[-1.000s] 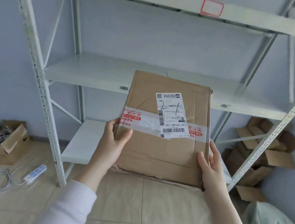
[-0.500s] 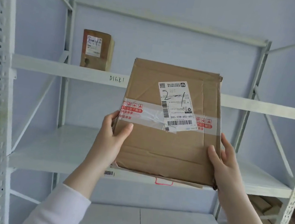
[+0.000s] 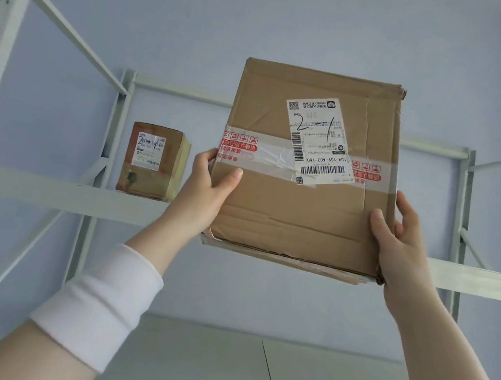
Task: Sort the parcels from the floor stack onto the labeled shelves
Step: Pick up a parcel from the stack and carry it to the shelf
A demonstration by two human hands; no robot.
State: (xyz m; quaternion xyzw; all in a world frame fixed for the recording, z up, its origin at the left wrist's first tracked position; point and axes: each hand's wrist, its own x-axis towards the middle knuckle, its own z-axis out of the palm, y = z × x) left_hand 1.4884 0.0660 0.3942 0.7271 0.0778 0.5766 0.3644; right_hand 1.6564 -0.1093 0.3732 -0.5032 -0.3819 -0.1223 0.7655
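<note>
two hands hold one flat cardboard parcel (image 3: 305, 171) up in front of the top shelf (image 3: 59, 192): left hand (image 3: 209, 184) grips its left edge, thumb on the face; right hand (image 3: 396, 239) grips the right edge. one white label (image 3: 318, 141) marked "2-1", one tape band. one smaller parcel (image 3: 153, 161) stands upright on that shelf, at the left

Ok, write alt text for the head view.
Two hands hold a cardboard parcel up before a white shelf, the left hand at its left edge, the right hand at its lower right corner. A smaller parcel stands on that shelf, left of it.
</note>
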